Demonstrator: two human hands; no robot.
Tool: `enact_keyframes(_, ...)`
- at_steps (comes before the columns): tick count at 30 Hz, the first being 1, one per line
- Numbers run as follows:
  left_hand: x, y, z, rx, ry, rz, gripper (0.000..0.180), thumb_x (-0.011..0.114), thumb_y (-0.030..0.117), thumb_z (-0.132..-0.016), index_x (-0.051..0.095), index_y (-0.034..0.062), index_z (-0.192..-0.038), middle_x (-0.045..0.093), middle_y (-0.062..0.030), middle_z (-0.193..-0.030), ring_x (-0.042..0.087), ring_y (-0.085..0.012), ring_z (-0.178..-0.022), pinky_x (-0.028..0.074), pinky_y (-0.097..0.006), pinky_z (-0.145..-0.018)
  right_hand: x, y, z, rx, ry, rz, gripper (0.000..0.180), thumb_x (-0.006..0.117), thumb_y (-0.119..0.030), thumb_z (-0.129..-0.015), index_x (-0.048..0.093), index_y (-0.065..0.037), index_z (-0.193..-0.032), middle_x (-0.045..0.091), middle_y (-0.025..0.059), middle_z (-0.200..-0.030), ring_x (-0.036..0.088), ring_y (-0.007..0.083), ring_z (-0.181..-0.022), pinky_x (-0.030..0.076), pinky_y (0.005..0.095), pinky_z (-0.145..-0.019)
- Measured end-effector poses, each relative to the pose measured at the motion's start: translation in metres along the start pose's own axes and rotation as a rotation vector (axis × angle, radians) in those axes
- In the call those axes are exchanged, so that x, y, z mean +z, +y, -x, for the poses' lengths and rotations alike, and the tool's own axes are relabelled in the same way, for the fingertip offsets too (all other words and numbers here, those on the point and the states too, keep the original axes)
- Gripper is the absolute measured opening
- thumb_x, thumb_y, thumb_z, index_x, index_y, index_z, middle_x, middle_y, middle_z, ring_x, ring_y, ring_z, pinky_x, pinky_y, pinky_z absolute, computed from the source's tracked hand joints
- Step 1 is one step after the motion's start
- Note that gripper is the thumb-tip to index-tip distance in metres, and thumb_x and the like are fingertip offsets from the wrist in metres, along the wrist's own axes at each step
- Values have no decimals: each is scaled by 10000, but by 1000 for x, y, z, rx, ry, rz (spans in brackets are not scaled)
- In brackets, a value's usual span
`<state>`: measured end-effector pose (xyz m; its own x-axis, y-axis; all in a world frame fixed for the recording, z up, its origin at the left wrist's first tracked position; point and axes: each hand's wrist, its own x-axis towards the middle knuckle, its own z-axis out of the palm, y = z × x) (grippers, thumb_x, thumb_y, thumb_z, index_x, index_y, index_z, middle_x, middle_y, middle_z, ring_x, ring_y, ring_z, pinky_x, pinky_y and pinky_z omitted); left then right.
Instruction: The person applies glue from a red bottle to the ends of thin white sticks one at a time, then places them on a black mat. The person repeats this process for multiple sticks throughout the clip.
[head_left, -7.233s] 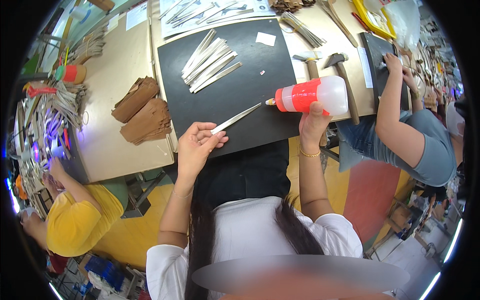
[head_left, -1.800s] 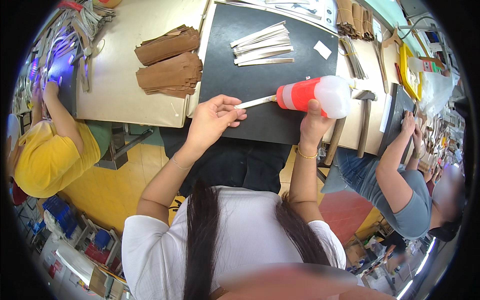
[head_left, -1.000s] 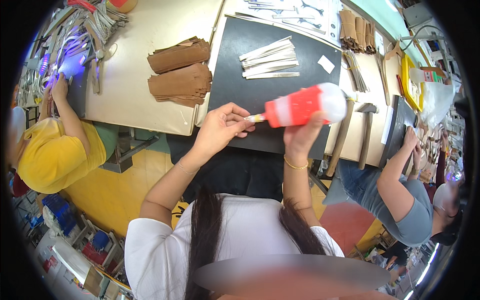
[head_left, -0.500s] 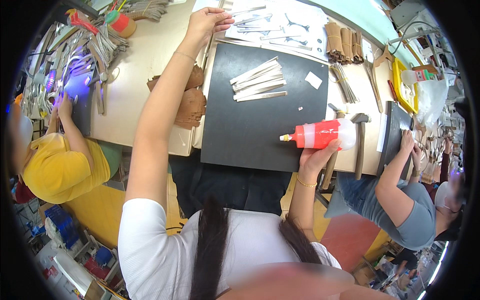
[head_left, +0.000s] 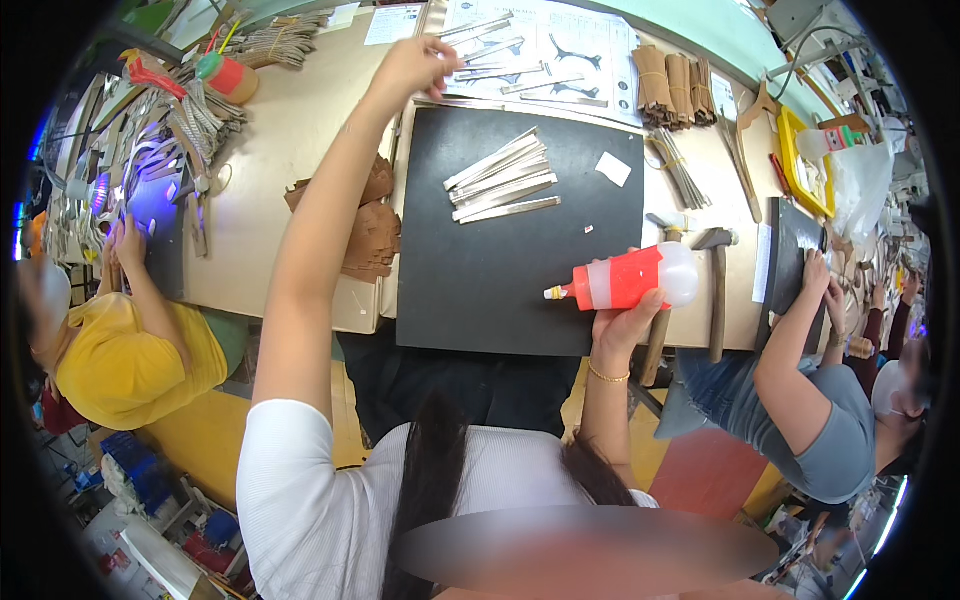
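Head view: pretty busy tabletop, so going from the hands out.

Left hand (head_left: 412,66): arm stretched right out to the far edge, fingers pinched narrow on the end of a thin metal strip (head_left: 468,32) lying on the white sheet (head_left: 590,40) there. Looks like a fingertip grip, which makes sense for something that flat and skinny.

Right hand (head_left: 622,322): wrapped shut around a squeeze bottle (head_left: 625,281), red body with a pale end. It's held on its side just over the near right corner of the black mat (head_left: 520,270), nozzle pointing left across the mat. My guess is it's parked there so the tip is ready over the working area.

Strip pile (head_left: 500,182): loose fan of the same metal strips on the mat's far half, well apart from both hands.

Brown pieces (head_left: 370,225): stacked just off the mat's left edge.

Hammers (head_left: 712,275): lying beside the mat's right edge, handles toward the near edge.

Neighbours: other people's hands are working at the left and right ends of the tabletop.
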<state>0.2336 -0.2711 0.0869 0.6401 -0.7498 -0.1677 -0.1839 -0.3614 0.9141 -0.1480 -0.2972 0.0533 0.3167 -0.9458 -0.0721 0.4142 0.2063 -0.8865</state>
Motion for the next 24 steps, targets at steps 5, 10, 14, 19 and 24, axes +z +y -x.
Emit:
enact_keyframes(5,24,1,105,21,-142,-523,321,744,190,-705,669,10,-959,639,-113,-782,602,-194,-701,480,-305,-675,-2,1,-1,-2,-28,14,790,598,-629,-754,387,-47,-1246,522,115,-1131,584,258,-912,518,480,-809)
enact_keyframes(10,35,-3,127,145,17,-539,221,722,153,-717,659,-7,-857,615,-112,-800,589,-201,-696,467,-310,-675,-1,1,-1,-5,-20,27,787,579,-627,-769,366,-52,-1263,519,119,-1135,585,267,-914,517,486,-813)
enact_keyframes(14,38,-2,134,186,76,-478,150,675,122,-746,631,-12,-798,624,-130,-776,596,-234,-709,469,-325,-670,2,-3,0,15,5,13,776,548,-628,-791,350,-52,-1272,516,122,-1137,585,274,-917,520,478,-813)
enact_keyframes(19,39,17,163,178,164,-196,105,610,96,-811,592,-1,-844,613,-126,-726,584,-261,-650,468,-327,-624,9,-10,-1,22,74,-42,727,512,-624,-818,381,-56,-1252,539,110,-1091,592,250,-900,524,448,-803)
enact_keyframes(24,60,15,221,409,-14,-161,93,617,82,-834,568,19,-882,571,-92,-763,554,-226,-597,450,-313,-581,4,-22,-11,55,148,-136,720,513,-634,-812,395,-67,-1241,536,98,-1054,584,230,-910,531,435,-778)
